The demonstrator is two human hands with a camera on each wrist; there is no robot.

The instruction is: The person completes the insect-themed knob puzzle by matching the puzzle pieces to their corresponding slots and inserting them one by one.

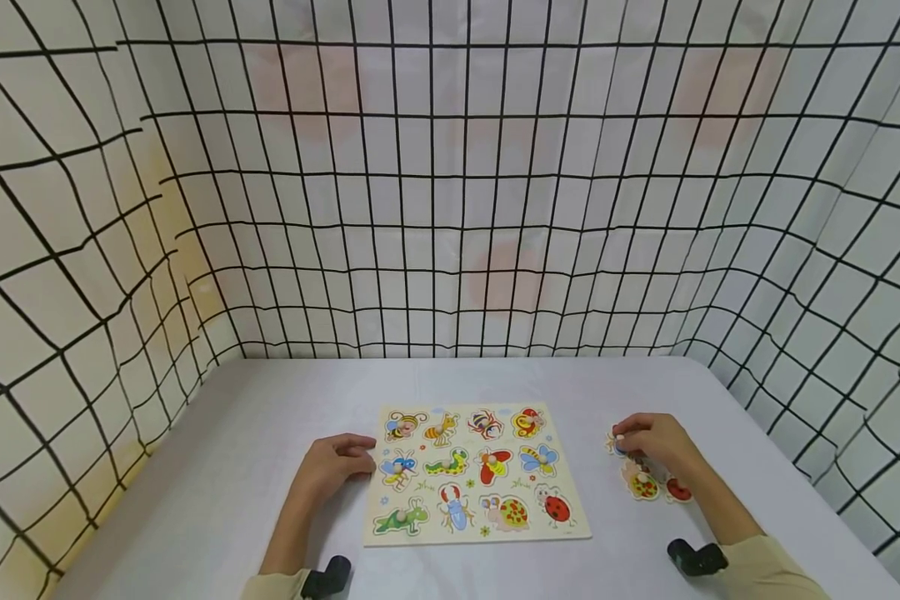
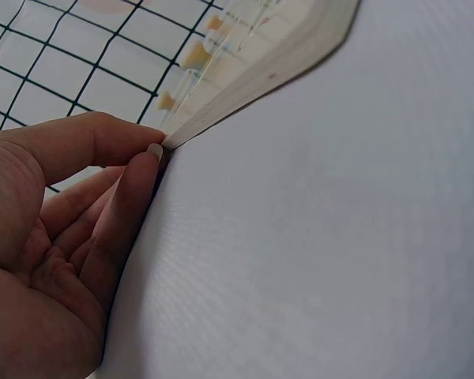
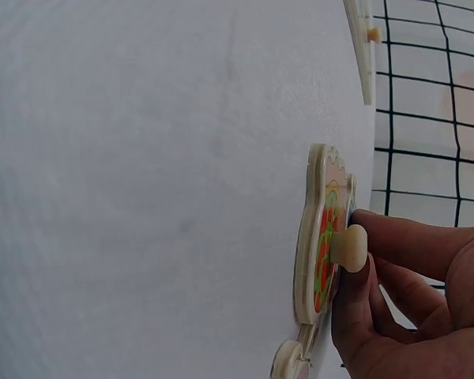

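Observation:
A wooden puzzle board [image 1: 476, 483] printed with insects lies on the white table, with several knobbed pieces on it. My left hand [image 1: 332, 468] is at the board's left edge, its index fingertip and thumb touching the edge in the left wrist view. To the right of the board, my right hand [image 1: 656, 442] pinches a small partly blue puzzle piece [image 1: 613, 445], mostly hidden by the fingers. Close below it lies a snail puzzle piece [image 1: 642, 485]; its pale knob [image 3: 350, 248] overlaps the fingertips in the right wrist view. A red puzzle piece [image 1: 678, 490] lies beside the snail.
White walls with a black grid [image 1: 461, 200] enclose the table [image 1: 270, 400] at the back and both sides. A black wrist device [image 1: 696, 557] is worn at the right sleeve, another [image 1: 327, 577] at the left.

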